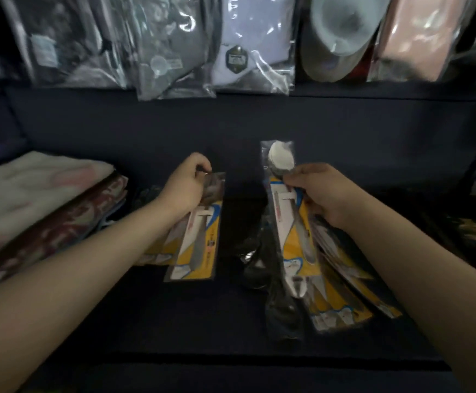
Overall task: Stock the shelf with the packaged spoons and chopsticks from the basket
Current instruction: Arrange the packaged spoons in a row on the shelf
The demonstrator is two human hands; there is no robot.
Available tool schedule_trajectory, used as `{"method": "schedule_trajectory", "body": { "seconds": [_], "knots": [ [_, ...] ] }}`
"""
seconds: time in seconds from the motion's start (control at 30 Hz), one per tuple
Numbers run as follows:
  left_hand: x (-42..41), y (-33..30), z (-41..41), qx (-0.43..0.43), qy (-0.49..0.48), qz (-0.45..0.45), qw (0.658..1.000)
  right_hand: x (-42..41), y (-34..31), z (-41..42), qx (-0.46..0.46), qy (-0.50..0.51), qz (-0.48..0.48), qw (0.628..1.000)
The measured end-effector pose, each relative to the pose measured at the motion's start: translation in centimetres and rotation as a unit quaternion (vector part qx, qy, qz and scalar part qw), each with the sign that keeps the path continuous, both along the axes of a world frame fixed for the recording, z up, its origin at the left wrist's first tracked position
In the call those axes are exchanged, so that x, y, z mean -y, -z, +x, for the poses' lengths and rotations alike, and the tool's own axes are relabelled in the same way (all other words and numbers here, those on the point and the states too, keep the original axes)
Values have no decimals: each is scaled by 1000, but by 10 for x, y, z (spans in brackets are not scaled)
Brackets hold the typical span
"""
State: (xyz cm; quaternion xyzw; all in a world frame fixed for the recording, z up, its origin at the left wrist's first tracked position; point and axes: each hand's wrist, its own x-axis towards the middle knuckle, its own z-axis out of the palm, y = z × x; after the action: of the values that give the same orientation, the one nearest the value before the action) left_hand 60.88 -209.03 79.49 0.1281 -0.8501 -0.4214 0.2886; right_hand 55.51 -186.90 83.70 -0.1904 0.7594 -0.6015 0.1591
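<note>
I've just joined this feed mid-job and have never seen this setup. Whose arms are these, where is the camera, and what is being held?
There is no machine: a person wears one camera on the head, looking down at their own bare arms. The left hand grips the top of a yellow-backed spoon pack lying on the dark shelf. The right hand pinches another spoon pack by its upper part, above a loose heap of similar packs. Folded cloth lies at the left; bagged goods hang behind.
</note>
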Motion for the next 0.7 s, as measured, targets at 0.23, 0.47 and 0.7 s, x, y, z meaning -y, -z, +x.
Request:
{"method": "schedule_trajectory", "body": {
  "seconds": [0.23, 0.47, 0.7],
  "knots": [
    [26, 13, -19, 89, 42, -44, 994, 60, 19, -3, 80, 17, 28, 996],
    [55, 15, -35, 157, 67, -119, 978, 81, 28, -9, 172, 34, 8, 984],
    [53, 22, -36, 165, 88, -158, 969, 105, 39, -5, 154, 17, 84, 984]
  ]
}}
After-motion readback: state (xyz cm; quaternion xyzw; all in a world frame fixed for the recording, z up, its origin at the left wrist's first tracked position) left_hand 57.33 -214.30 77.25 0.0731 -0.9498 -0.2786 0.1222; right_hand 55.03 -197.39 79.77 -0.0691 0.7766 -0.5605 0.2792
